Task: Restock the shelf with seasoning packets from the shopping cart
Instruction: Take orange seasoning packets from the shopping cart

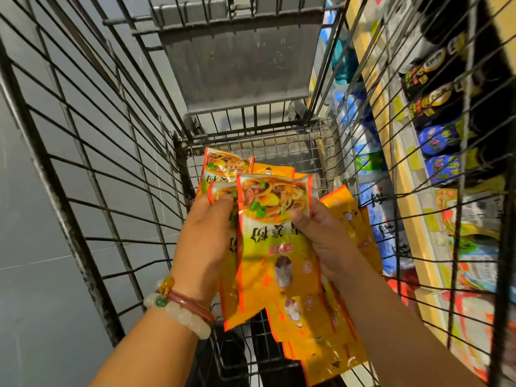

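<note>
Both hands are down inside the wire shopping cart (106,152), gathering yellow seasoning packets. The left hand (205,244) has its fingers curled round the edge of a small stack of packets (223,196), thumb side hidden behind them, so it is clamped on that bundle. The right hand (325,236) pinches the front packet (275,219) at its right edge, thumb on the printed face, fingers behind it. That packet stands nearly upright between the 2 hands, picture of a noodle dish at the far end, overlapping the left hand's stack; my guess is that it is being squared up against the others so they can be carried as 1 bundle.

More loose packets (315,325) lie on the cart floor beneath and to the near side of the right wrist, some fanned out past the right hand toward the cart's side, and 1 or 2 peek out beyond the left hand's fingertips. So the cart is far from emptied.

The shelf (402,174) sits beyond the wire wall on the right hand's side, already crowded with blue and dark bags. A beaded bracelet (178,311) circles the left wrist. Nothing has gone onto the shelf from this handful yet; lifting it clear over the cart wall looks like the next job.
</note>
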